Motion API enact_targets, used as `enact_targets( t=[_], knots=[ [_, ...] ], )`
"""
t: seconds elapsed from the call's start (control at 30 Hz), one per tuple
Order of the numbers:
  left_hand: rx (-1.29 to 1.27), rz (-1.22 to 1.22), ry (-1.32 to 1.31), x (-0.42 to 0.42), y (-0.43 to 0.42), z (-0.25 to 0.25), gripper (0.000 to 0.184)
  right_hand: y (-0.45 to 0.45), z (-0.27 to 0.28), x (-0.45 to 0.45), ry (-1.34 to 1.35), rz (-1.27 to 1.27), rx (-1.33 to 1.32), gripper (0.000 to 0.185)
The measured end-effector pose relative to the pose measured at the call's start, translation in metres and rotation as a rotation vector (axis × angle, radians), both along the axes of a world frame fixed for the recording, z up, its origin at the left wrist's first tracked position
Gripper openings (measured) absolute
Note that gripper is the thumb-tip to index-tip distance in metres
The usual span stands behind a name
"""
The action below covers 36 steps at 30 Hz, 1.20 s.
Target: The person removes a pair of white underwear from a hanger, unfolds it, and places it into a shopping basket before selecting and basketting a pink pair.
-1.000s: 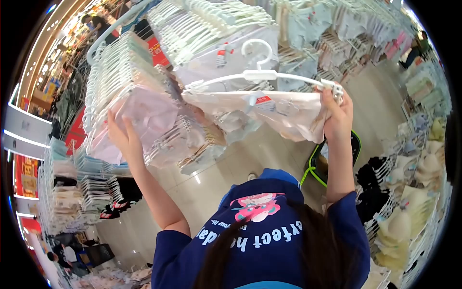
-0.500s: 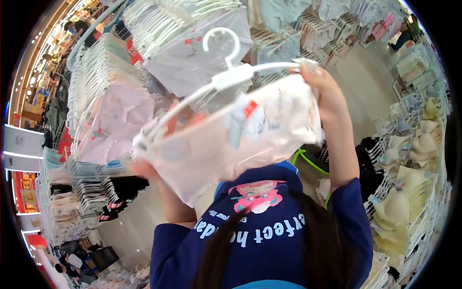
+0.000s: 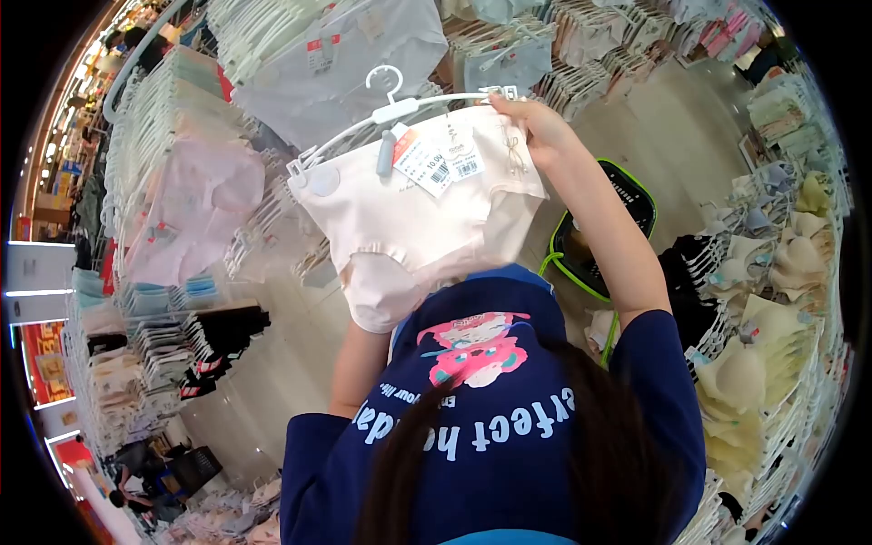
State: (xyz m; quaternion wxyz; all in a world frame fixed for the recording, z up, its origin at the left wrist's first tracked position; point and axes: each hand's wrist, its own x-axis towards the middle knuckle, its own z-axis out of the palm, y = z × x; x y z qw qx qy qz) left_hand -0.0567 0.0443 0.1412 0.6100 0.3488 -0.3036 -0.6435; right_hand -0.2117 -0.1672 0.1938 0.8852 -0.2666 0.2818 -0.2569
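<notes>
A pale pink pair of underpants (image 3: 418,218) hangs by its waistband from a white clip hanger (image 3: 395,111), held up in front of my chest. Price tags (image 3: 440,166) and a grey security tag (image 3: 385,154) dangle over the front of the fabric. My right hand (image 3: 534,125) grips the hanger's right end, thumb on top near the clip. Behind the cloth, my left hand is hidden; only the forearm (image 3: 359,363) shows below the underpants, so its fingers cannot be seen.
Racks of hanging underwear surround me, with white briefs (image 3: 363,54) ahead and pink ones (image 3: 191,209) at left. Bras (image 3: 740,381) hang at right. A black basket with a green rim (image 3: 604,227) sits beyond my right forearm. Other people are in the far left background.
The hanger and underpants have moved away from me, and the tags now face me clearly. My left hand, partly visible at the hanger's left end before, has gone behind the cloth.
</notes>
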Motion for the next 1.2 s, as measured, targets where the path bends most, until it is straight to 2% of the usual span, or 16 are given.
enact_targets(
  t=[0.1, 0.33, 0.57, 0.67, 0.73, 0.8, 0.97, 1.07, 1.17, 1.2],
  knots=[
    [0.014, 0.021, -0.011, 0.005, 0.005, -0.002, 0.071, -0.001, 0.001, 0.003, -0.056, 0.051, 0.009, 0.027],
    [0.019, 0.078, -0.031, 0.013, 0.011, -0.005, 0.070, 0.001, 0.015, 0.015, 0.027, -0.041, -0.121, 0.025],
    [0.019, 0.144, -0.059, 0.033, 0.016, -0.006, 0.069, 0.004, 0.031, 0.019, 0.012, 0.008, -0.229, 0.024],
    [0.040, 0.158, -0.098, 0.049, 0.022, -0.006, 0.069, 0.012, 0.046, 0.022, 0.043, -0.017, -0.412, 0.020],
    [0.055, 0.175, -0.130, 0.064, 0.027, -0.005, 0.069, 0.021, 0.067, 0.025, -0.028, 0.087, -0.490, 0.022],
    [0.064, 0.195, -0.174, 0.078, 0.033, -0.003, 0.069, 0.026, 0.082, 0.030, -0.041, 0.175, -0.596, 0.024],
    [0.053, 0.302, -0.292, 0.112, 0.044, 0.004, 0.069, 0.026, 0.099, 0.045, 0.140, 0.313, -0.869, 0.032],
    [0.018, 0.412, -0.420, 0.125, 0.045, 0.013, 0.069, 0.023, 0.101, 0.054, 0.125, 0.319, -0.915, 0.029],
    [-0.087, 0.519, -0.632, 0.121, 0.041, 0.036, 0.068, 0.022, 0.094, 0.064, 0.037, 0.212, -0.793, 0.028],
    [-0.138, 0.538, -0.704, 0.114, 0.038, 0.047, 0.068, 0.016, 0.089, 0.067, -0.077, 0.200, -0.751, 0.026]
  ],
)
